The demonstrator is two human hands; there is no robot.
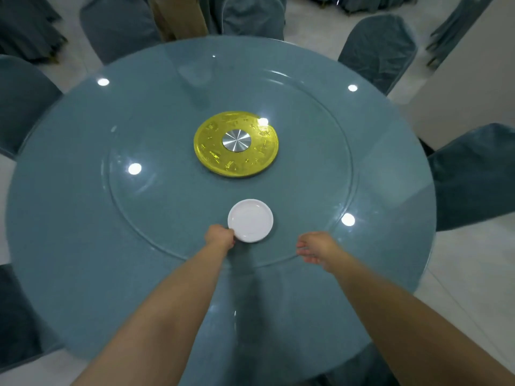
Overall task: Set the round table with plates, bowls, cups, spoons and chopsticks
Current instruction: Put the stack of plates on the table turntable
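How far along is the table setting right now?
Barely started. One white plate lies on the glass turntable, and the left hand grips its rim. The right hand is open, holding nothing. No bowls, cups, spoons or chopsticks are in view.

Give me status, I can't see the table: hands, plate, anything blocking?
Left hand gripping plate rim. Right hand open, empty. Nothing blocking.

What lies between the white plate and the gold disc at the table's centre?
Nothing: the head view shows only bare glass turntable between the white plate, held at its rim by the left hand, and the gold disc.
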